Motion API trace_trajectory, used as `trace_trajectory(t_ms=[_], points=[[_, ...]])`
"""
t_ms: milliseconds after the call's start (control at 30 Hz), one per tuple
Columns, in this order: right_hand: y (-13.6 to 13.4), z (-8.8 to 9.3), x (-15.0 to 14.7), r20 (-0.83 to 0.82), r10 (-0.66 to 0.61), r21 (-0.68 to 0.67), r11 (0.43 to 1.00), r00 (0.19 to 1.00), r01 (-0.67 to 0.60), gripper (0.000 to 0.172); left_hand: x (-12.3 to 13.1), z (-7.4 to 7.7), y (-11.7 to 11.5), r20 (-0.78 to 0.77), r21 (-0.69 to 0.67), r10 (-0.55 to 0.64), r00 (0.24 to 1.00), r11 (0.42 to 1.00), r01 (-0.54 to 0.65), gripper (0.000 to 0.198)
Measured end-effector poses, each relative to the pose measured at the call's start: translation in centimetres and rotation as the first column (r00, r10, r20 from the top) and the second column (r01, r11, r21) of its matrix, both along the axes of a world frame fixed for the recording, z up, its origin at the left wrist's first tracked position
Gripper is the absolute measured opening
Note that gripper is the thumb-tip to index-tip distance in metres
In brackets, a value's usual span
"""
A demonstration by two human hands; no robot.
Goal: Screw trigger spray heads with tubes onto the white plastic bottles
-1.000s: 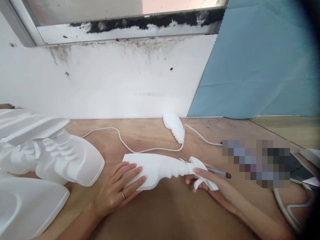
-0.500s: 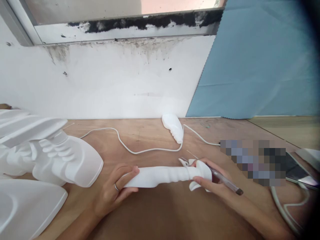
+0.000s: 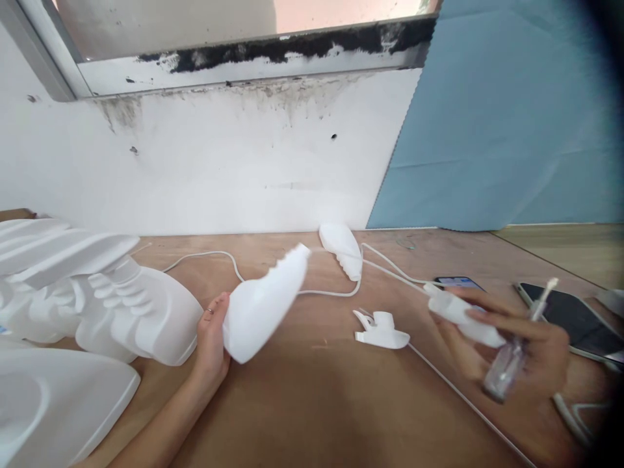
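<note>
My left hand (image 3: pixel 213 335) is closed round the base of a white plastic bottle (image 3: pixel 263 302), whose ribbed neck points up to the right. In my right hand (image 3: pixel 533 348), smeared by motion, the fingers are closed on a white tube-shaped piece (image 3: pixel 463 315) with a thin white cord running from its left end. A clear-handled screwdriver-like tool (image 3: pixel 511 364) is held in the same hand; its tip is too blurred to name. Between the hands, a white trigger spray head (image 3: pixel 383 331) lies on the table, its thin tube stretching to the lower right.
Several white bottles (image 3: pixel 160 315) are piled at the left. Another white bottle (image 3: pixel 340 247) lies near the wall, with a white cable (image 3: pixel 326 293) beside it. Two phones, one small (image 3: pixel 458 282) and one large (image 3: pixel 578 325), lie at the right. Blue cloth (image 3: pixel 502 130) hangs behind.
The bottle has swung from level to tilted, neck upward, in my left hand. The spray head is apart from it on the table. My right hand has moved right and taken up the white corded piece.
</note>
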State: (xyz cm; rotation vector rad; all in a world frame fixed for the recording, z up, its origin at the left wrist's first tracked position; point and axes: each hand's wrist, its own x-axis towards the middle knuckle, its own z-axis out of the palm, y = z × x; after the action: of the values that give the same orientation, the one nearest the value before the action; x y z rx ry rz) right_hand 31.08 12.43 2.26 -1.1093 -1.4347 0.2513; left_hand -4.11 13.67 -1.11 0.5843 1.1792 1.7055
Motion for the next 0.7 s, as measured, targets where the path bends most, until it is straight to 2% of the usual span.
trace_trajectory(t_ms=[67, 100, 233, 333, 400, 467, 533, 600, 700], points=[[0.3, 0.1, -1.5, -0.114, -0.112, 0.138, 0.982, 0.987, 0.128, 0.037, 0.6, -0.3, 1.0, 0.074, 0.064, 0.076, 0.994, 0.995, -0.081, 0.040], [0.3, 0.1, -2.2, -0.149, -0.126, 0.167, 0.974, 0.981, 0.151, 0.039, 1.0, -0.4, 1.6, 0.099, 0.107, 0.075, 0.992, 0.991, -0.086, 0.040], [0.1, -1.1, -3.9, -0.116, -0.028, 0.101, 0.994, 0.993, 0.040, 0.032, 2.1, -1.0, 4.3, 0.070, 0.274, -0.038, 0.997, 0.962, 0.017, 0.042], [-0.4, -2.3, -4.2, -0.052, 0.040, 0.076, 0.996, 0.998, -0.036, 0.029, 2.9, -1.4, 6.4, -0.090, 0.335, -0.044, 0.995, 0.940, 0.072, 0.053], [-0.7, -2.8, -4.4, -0.008, 0.080, 0.052, 0.995, 0.997, -0.079, 0.027, 3.4, -1.5, 7.7, -0.307, 0.380, -0.012, 0.952, 0.915, 0.134, 0.055], [-0.9, -3.1, -4.6, 0.034, 0.107, 0.054, 0.993, 0.994, -0.108, 0.025, 3.8, -1.3, 8.9, -0.561, 0.417, 0.074, 0.825, 0.886, 0.205, 0.051], [-1.1, -3.2, -4.7, 0.080, 0.120, 0.081, 0.989, 0.990, -0.126, 0.024, 4.1, -1.1, 10.1, -0.745, 0.448, 0.197, 0.637, 0.855, 0.259, 0.041], [-1.1, -3.2, -4.9, 0.117, 0.132, 0.105, 0.984, 0.984, -0.144, 0.024, 4.2, -1.0, 11.2, -0.832, 0.469, 0.292, 0.472, 0.824, 0.318, 0.032], [-1.0, -3.2, -5.0, 0.150, 0.164, 0.117, 0.976, 0.975, -0.182, 0.025, 4.0, -1.2, 12.8, -0.885, 0.443, 0.321, 0.336, 0.803, 0.398, 0.030]])
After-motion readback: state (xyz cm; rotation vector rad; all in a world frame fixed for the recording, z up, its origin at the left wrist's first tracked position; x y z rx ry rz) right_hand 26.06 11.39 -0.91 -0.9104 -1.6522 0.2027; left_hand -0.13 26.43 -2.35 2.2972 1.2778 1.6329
